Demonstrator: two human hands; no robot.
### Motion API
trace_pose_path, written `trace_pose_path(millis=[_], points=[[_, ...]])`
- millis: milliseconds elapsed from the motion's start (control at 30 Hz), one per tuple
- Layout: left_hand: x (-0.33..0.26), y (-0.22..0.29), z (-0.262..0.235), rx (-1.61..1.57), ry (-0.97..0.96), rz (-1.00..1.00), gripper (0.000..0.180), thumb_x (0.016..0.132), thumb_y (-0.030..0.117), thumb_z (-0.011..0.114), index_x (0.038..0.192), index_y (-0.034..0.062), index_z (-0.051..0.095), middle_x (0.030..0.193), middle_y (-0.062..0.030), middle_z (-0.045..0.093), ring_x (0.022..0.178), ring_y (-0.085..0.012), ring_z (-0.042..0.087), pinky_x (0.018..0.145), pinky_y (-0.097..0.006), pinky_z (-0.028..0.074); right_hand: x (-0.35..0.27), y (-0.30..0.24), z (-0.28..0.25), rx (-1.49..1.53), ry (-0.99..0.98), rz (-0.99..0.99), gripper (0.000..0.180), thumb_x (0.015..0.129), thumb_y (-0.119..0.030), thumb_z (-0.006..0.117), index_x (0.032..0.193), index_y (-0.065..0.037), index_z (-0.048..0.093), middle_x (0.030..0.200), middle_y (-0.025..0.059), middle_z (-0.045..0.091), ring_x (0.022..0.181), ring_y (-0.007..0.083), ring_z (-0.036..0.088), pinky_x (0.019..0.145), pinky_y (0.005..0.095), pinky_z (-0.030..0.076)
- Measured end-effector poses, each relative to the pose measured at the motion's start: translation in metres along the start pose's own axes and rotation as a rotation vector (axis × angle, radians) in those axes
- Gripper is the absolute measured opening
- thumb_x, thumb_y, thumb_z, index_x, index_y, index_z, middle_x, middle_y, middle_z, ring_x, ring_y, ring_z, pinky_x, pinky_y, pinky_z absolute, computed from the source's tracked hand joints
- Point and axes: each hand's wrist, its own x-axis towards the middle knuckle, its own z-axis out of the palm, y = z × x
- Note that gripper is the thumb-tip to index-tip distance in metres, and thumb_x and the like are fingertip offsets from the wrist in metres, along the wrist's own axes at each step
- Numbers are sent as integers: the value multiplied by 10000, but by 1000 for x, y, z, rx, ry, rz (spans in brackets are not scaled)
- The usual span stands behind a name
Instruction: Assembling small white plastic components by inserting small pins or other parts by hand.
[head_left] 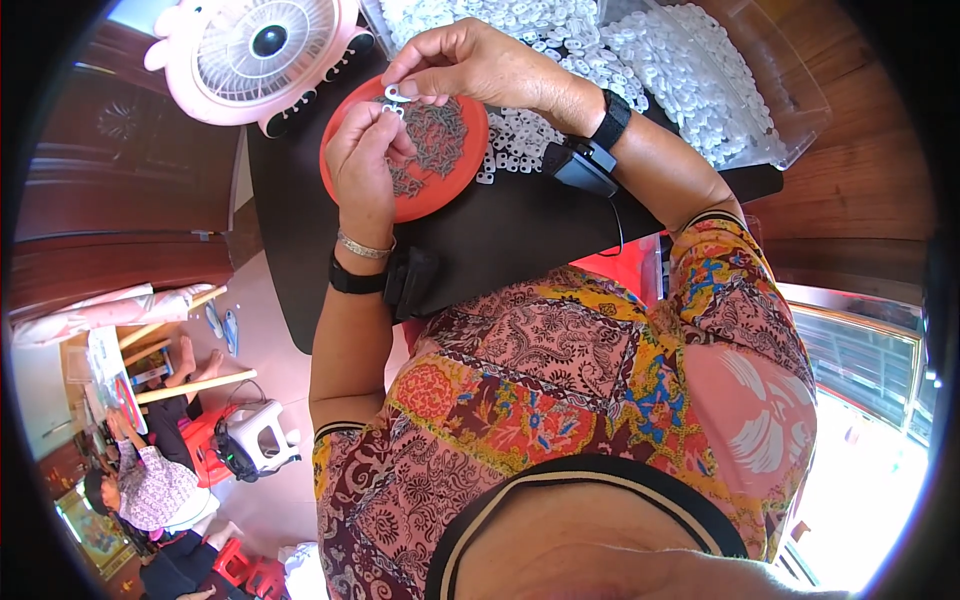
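Note:
Over a red round plate (478,152) full of small grey screw-like metal pieces (438,138), my two hands meet at small white plastic parts. My right hand (470,68) pinches a white hook-shaped plastic piece (397,96) between thumb and fingers. Just below it, my left hand (365,160) is closed in a pinch on another small white piece, mostly covered by the fingertips. The two pieces touch or nearly touch; I cannot tell whether they are joined. Several flat white pieces with holes (515,140) lie on the black table (480,250), right of the plate.
A pink fan (268,42) stands at the far left. Clear plastic trays (802,140) heaped with white plastic parts (690,75) fill the far right. At lower left, a person in a patterned top (160,490) sits near red stools (205,450) and a white stool (262,440).

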Motion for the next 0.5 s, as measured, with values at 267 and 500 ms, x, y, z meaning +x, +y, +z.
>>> trace_pose_path(millis=[267,500], points=[[1,-2,0,-25,-5,-18,159,891,114,515,770,20,559,645,-12,544,561,-74,503,525,-200,388,-2,-2,5,-84,1,6,166,886,-131,645,1021,-43,686,799,-28,641,715,31,550,659,185,460],[0,-5,-1,-70,28,-58,152,894,123,509,801,21,574,657,-21,556,568,-87,524,527,-202,397,-2,6,10,-78,-6,-61,182,871,-86,655,1042,-26,675,877,8,668,803,64,596,755,214,489]])
